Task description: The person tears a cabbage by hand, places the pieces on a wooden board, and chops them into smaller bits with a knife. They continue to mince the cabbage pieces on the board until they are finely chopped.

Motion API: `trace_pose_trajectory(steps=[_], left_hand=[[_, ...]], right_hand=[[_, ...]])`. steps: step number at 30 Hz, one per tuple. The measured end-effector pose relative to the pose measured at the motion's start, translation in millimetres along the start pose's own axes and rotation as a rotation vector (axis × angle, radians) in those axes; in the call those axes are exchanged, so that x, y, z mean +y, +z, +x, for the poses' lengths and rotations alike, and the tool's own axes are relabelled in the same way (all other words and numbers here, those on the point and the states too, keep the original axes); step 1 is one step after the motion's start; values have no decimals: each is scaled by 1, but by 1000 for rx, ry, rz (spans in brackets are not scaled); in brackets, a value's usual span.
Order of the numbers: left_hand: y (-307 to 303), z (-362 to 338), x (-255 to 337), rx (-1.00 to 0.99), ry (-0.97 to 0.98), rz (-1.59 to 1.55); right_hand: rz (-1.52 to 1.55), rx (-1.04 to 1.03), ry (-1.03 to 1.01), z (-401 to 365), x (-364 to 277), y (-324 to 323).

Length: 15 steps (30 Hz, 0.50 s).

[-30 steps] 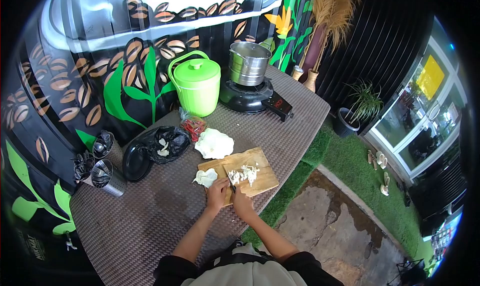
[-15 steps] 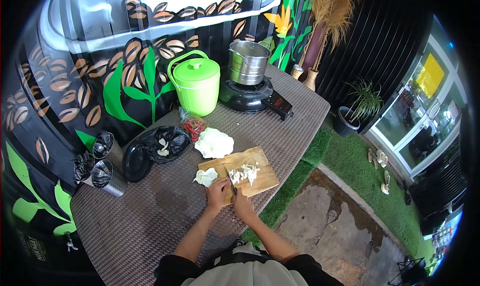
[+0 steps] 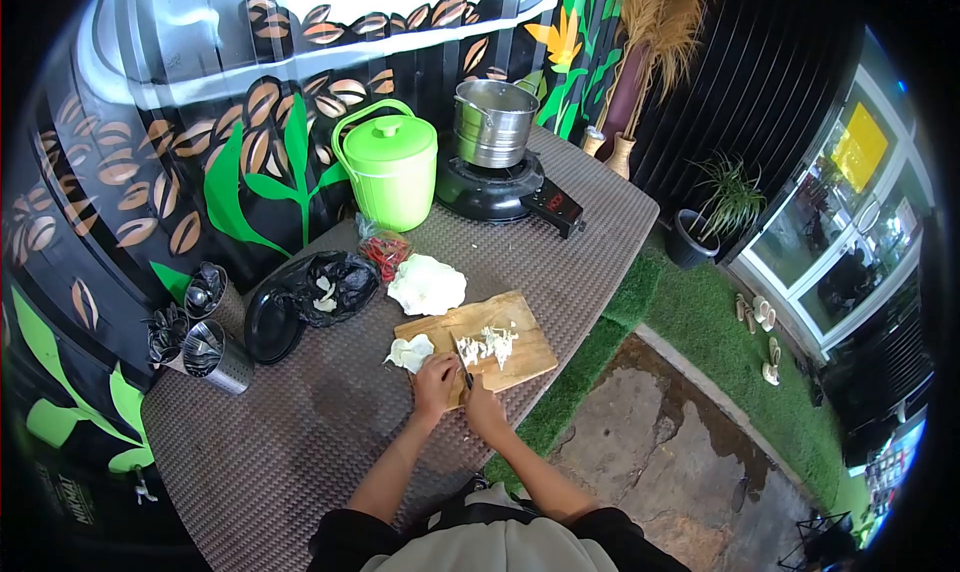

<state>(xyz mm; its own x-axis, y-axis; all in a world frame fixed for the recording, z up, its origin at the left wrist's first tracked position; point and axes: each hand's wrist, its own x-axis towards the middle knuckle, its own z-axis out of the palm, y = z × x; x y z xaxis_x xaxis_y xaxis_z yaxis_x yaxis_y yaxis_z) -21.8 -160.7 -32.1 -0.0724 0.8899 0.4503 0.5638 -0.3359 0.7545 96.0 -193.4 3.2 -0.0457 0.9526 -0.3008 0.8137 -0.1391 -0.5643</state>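
My right hand [image 3: 484,409] grips a knife [image 3: 468,378] by its dark handle, the blade pointing away over the wooden cutting board [image 3: 530,360]. Just left of the blade, the fingers of my left hand [image 3: 434,386] are curled together, pressing down what appears to be cabbage, mostly hidden under them. Chopped pale cabbage [image 3: 488,346] lies in a loose heap right of the blade. A pale cabbage leaf [image 3: 409,352] rests beside my left hand at the board's left edge. Beyond the board sits a larger whitish cabbage piece [image 3: 427,284].
Behind stand a lidded green bucket [image 3: 393,177] and a steel pot [image 3: 495,122] on a black portable stove [image 3: 490,194]. A bag of red chillies [image 3: 384,252], a black plastic bag [image 3: 335,284] and metal cutlery holders [image 3: 219,357] are on the left. The table edge [image 3: 600,317] runs close right of the board.
The view has shifted very slightly. Both hands, the knife and the cabbage keep nearly the same places on the board.
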Motion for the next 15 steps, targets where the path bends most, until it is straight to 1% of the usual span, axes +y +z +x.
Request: trace_pose_trajectory(steps=[2, 4, 5, 7, 8, 10, 11, 12, 14, 15], left_hand=[[3, -2, -3, -8, -1, 7], [1, 0, -2, -11, 1, 18], [1, 0, 0, 3, 31, 45], [2, 0, -2, 19, 62, 72], [2, 0, -4, 21, 60, 42], [1, 0, -5, 18, 62, 9], [1, -1, -5, 14, 30, -5], [1, 0, -4, 10, -3, -17], [4, 0, -8, 0, -2, -1], [4, 0, -6, -12, 0, 15]], right_hand=[[22, 29, 7, 1, -1, -1], [22, 3, -8, 12, -3, -5], [24, 3, -8, 18, 0, -6], [20, -50, -130, 30, 9, -15], [21, -50, -131, 32, 14, -16], [161, -176, -83, 28, 15, -24], [160, -172, -81, 23, 13, -23], [98, -102, -59, 15, 13, -15], [-7, 37, -39, -1, 11, -2], [-10, 35, -40, -2, 9, 0]])
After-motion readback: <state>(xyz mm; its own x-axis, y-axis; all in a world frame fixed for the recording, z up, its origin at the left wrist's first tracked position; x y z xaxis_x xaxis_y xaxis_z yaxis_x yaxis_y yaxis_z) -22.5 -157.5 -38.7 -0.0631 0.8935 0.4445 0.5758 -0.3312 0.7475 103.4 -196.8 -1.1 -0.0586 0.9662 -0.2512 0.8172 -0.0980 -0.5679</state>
